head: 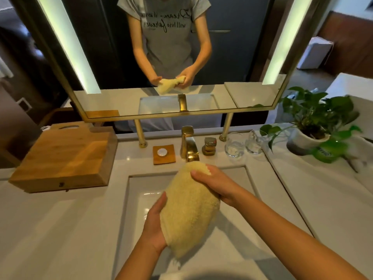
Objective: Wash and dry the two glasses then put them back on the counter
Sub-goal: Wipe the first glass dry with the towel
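Observation:
A pale yellow towel (pixel 189 209) hangs over the white sink (pixel 137 190), held between both hands. My left hand (pixel 155 225) cups its lower left side. My right hand (pixel 214 184) grips its upper end just below the gold faucet (pixel 188 144). Whether anything is wrapped inside the towel is hidden. Two clear glasses stand upright on the counter right of the faucet: one (pixel 235 145) nearer the sink, the other (pixel 254 142) beside it toward the plant.
A wooden box (pixel 64 158) sits on the counter at left. A small wooden soap dish (pixel 163 154) and a gold tap handle (pixel 210 146) flank the faucet. A potted plant (pixel 310 126) stands at right. A mirror (pixel 161 57) rises behind.

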The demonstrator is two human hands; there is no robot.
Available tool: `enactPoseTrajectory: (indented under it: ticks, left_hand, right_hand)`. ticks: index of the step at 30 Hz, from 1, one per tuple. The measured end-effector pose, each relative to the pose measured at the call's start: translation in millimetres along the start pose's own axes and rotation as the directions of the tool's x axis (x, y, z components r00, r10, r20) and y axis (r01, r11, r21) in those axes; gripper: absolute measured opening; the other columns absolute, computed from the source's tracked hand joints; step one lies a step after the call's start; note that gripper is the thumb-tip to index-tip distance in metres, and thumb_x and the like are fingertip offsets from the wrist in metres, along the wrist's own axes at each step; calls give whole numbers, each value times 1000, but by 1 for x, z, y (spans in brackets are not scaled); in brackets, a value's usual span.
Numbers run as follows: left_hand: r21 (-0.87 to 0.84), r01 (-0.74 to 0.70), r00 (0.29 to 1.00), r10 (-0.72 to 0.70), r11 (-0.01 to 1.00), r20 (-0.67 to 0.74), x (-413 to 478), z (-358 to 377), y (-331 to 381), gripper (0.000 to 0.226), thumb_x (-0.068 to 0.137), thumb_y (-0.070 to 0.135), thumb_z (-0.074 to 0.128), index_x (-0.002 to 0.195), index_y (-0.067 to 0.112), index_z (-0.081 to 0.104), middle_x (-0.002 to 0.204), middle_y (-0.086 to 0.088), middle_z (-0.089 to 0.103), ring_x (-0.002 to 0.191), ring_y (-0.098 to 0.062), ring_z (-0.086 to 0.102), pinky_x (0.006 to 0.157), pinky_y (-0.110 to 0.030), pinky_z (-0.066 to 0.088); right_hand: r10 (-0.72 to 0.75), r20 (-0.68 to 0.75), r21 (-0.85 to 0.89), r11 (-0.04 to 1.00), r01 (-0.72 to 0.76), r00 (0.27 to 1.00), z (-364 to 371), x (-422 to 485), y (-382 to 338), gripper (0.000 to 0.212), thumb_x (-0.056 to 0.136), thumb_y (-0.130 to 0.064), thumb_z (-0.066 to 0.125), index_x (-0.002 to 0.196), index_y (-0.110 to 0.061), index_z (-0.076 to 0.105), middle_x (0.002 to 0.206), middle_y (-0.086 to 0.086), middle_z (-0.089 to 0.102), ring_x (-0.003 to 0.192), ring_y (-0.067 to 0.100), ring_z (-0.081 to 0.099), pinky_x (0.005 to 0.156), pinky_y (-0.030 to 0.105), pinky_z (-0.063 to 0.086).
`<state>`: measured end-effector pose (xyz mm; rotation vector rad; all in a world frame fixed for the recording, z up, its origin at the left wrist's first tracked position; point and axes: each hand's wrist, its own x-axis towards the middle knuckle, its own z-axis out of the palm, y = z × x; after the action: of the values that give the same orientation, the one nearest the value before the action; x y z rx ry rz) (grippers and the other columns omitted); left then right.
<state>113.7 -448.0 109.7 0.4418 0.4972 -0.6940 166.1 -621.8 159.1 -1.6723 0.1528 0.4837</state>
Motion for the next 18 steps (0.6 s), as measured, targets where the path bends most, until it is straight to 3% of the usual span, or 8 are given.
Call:
enactPoseTrajectory:
  ticks: [2,4,6,9,12,14,18]
  left_hand:
    - [27,63,997,-61,998,-44,11,0,-9,73,58,32,84,120,1,60,115,-31,64,100,-49,63,78,-61,54]
    - [53,90,990,-83,995,-118,24,-1,-14,73,69,32,74,131,2,50,118,-28,63,107,-45,59,87,-56,52]
    - [70,104,981,-91,992,-171,34,2,-20,70,73,32,66,133,2,48,120,-27,61,105,-43,59,86,-51,50]
    - [138,132,969,-99,982,-224,50,5,-22,59,77,32,61,129,6,55,105,-25,69,86,-41,69,69,-45,57]
    - [175,149,953,-94,973,-288,67,2,-19,56,77,32,62,128,10,59,97,-20,72,80,-36,70,73,-42,54]
    - [170,153,941,-92,974,-324,77,-4,-17,54,77,33,63,127,11,60,93,-18,72,80,-35,69,76,-42,52]
    - [132,147,927,-90,980,-364,95,-14,-15,44,85,35,60,120,9,62,93,-20,72,87,-37,65,81,-45,50]
  right_hand:
    - [8,-26,-63,998,-10,1000,-15,1,16,45,89,-39,63,130,-23,54,124,0,60,114,18,57,100,39,47]
    - [5,-53,-74,997,-9,999,-33,2,27,34,90,-32,64,123,-26,58,114,-4,63,103,10,60,85,27,51]
    - [24,-59,-46,999,-27,998,-51,4,39,24,90,-23,65,114,-25,61,102,-7,67,90,5,63,71,22,53]
    - [62,-99,-21,998,-65,993,-72,14,61,29,87,-19,69,115,-13,63,107,5,70,93,14,67,77,29,56]
    - [109,-250,109,991,-84,962,-89,33,74,25,89,-13,66,113,-11,61,111,14,66,87,16,64,78,33,56]
    - [122,-412,193,980,-44,903,-102,53,76,30,90,-9,63,119,-11,54,118,15,61,88,18,61,83,39,53]
    - [82,-628,176,984,39,774,-116,100,78,72,83,-12,71,141,-12,30,142,11,43,127,25,46,106,40,42]
